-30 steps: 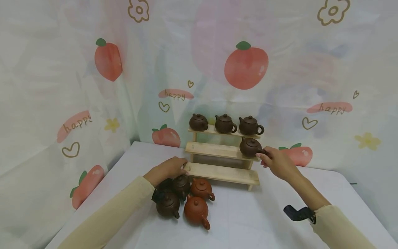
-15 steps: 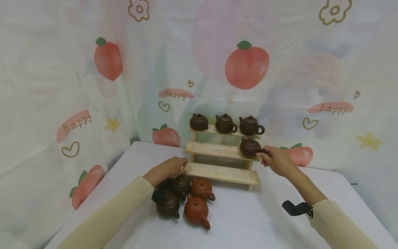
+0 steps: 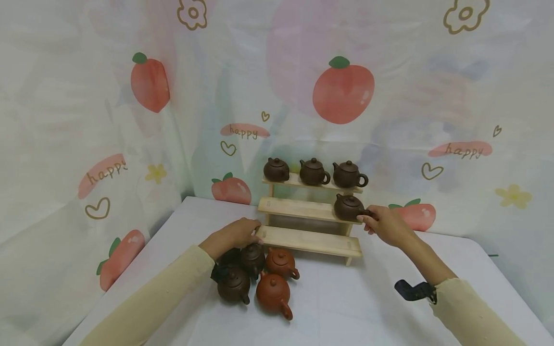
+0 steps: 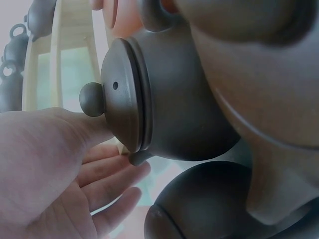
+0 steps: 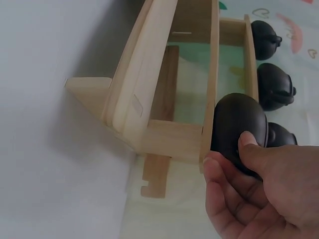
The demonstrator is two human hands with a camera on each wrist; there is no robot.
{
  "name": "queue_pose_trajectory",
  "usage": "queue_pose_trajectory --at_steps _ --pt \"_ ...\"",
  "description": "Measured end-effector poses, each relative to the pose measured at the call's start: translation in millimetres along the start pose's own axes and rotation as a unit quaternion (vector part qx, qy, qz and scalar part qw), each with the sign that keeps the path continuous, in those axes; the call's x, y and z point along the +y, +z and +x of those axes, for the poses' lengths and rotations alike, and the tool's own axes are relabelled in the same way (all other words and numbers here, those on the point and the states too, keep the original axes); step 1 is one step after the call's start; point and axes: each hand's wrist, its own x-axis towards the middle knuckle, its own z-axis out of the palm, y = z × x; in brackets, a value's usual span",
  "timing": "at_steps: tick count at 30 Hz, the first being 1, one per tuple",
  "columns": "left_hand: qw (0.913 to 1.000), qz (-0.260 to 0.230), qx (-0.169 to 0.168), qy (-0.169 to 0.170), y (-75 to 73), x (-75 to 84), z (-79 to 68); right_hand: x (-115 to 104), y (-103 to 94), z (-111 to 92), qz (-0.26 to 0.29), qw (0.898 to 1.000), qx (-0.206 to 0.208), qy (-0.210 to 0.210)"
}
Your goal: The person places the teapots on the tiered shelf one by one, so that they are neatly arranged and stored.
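Head view: the right hand (image 3: 389,226), at 4 o'clock, has thumb and fingers closed on the handle of a brown teapot (image 3: 347,208), upright at the 3 o'clock end of the wooden stand's (image 3: 303,209) middle shelf. Three dark teapots (image 3: 314,172) line the top shelf. The left hand (image 3: 233,234), at 7 o'clock, is at the lowest shelf's 9 o'clock end; its grip cannot be determined. Below it are dark teapots (image 3: 234,284) and two red teapots (image 3: 272,292). The backdrop (image 3: 389,48) reads "happy" at 9, 11 and 3 o'clock.

Left wrist view: left fingers extended, loosely spread, at 8 o'clock; thumb tip hidden.

Right wrist view: brown teapot at 3 o'clock, pinched.
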Motion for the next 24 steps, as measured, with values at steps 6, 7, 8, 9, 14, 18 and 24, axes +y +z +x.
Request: queue_pose_trajectory --at_steps 6,7,8,9,14,18,24 --pt "1.0000 -0.004 0.003 0.002 -0.3 1.0 -0.7 3.1 -0.3 -1.5 -0.003 1.000 -0.010 0.012" --pt "1.0000 -0.003 0.004 0.002 -0.4 1.1 -0.6 3.4 -0.7 -2.1 -0.008 1.000 -0.016 0.019" --pt "1.0000 -0.004 0.004 0.002 -0.5 1.1 -0.6 4.0 -1.4 -3.1 -0.015 0.999 -0.028 0.025" --pt "1.0000 -0.004 0.005 0.003 -0.5 1.1 -0.6 3.8 -2.4 -4.4 -0.018 0.998 -0.046 0.038" --pt "1.0000 -0.004 0.003 0.002 -0.6 1.5 -1.2 0.4 -0.5 -13.6 -0.014 0.976 -0.185 0.117" --pt "1.0000 -0.005 0.005 0.001 -0.8 1.2 -2.2 -11.9 23.6 -21.7 0.025 0.965 -0.228 0.129" --pt "1.0000 -0.007 0.007 0.002 -1.1 1.5 -1.8 -47.4 77.4 -31.0 0.082 0.974 -0.209 0.037"
